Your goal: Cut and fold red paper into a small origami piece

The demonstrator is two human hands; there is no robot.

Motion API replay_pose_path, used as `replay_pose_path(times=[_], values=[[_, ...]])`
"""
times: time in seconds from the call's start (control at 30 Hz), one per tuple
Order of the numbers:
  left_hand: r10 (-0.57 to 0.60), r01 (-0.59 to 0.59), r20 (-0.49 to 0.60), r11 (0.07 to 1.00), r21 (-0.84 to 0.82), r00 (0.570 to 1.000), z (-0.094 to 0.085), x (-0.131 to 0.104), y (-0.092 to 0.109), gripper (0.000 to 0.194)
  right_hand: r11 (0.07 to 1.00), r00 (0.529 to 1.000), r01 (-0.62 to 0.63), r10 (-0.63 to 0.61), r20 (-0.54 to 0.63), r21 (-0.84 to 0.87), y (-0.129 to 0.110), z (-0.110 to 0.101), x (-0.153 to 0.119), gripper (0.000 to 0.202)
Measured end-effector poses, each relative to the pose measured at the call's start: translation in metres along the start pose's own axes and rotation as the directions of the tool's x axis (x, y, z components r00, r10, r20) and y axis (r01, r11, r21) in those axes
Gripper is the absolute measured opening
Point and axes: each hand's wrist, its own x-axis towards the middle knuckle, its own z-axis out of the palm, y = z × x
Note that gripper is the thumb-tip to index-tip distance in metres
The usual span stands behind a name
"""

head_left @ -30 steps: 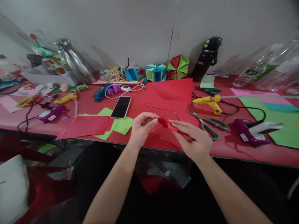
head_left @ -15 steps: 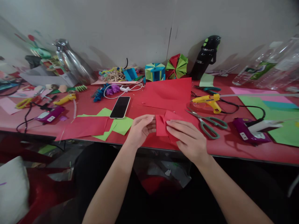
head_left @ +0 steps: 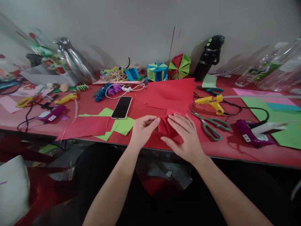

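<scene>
A small folded piece of red paper (head_left: 164,128) is between my hands near the table's front edge, its folds partly raised. My left hand (head_left: 143,129) pinches its left side between thumb and index finger. On the right, my right hand (head_left: 185,133) lies over the paper with fingers stretched out and the thumb spread away from them; its fingertips touch the folds. My right fingers hide part of the piece. More red paper (head_left: 199,131) lies beneath and beside it. Just right of that hand, green-handled scissors (head_left: 213,125) lie partly open.
A phone (head_left: 122,107) rests by green paper (head_left: 125,126) and red sheets (head_left: 87,127) on the left. A large red sheet (head_left: 170,92) lies ahead. To the right are a yellow glue gun (head_left: 210,102), a purple power strip (head_left: 249,135) and plastic bottles (head_left: 265,69).
The folded red paper's flaps have lifted from a flatter position. My left fingers have closed on its edge, and my right thumb has spread away from the fingers.
</scene>
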Motion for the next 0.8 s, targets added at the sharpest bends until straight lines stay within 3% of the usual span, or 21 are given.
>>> replay_pose_path(times=[0.1,0.3,0.43,0.57,0.8], values=[[0.045,-0.048,0.042,0.997,0.062,0.998,0.004,-0.003,-0.002,0.018,0.994,0.985,-0.088,0.078,-0.155,-0.058,0.0,0.009,0.001,0.031],[0.045,-0.051,0.058,0.992,0.115,0.997,0.018,-0.01,-0.004,0.017,0.988,0.97,-0.119,0.096,-0.226,-0.095,0.003,0.012,0.006,0.015],[-0.1,0.102,0.032,0.994,-0.037,0.994,0.024,-0.011,-0.008,0.022,0.994,0.971,-0.071,0.049,-0.235,-0.086,0.004,0.01,0.006,0.015],[-0.245,0.25,0.051,0.936,-0.249,0.968,0.027,-0.01,-0.009,0.023,0.993,0.978,-0.034,0.01,-0.21,-0.109,0.004,0.011,0.004,0.017],[-0.269,0.269,0.045,0.91,-0.316,0.962,0.025,-0.01,-0.009,0.024,0.992,0.978,-0.024,-0.002,-0.207,-0.123,0.006,0.013,0.003,0.018]])
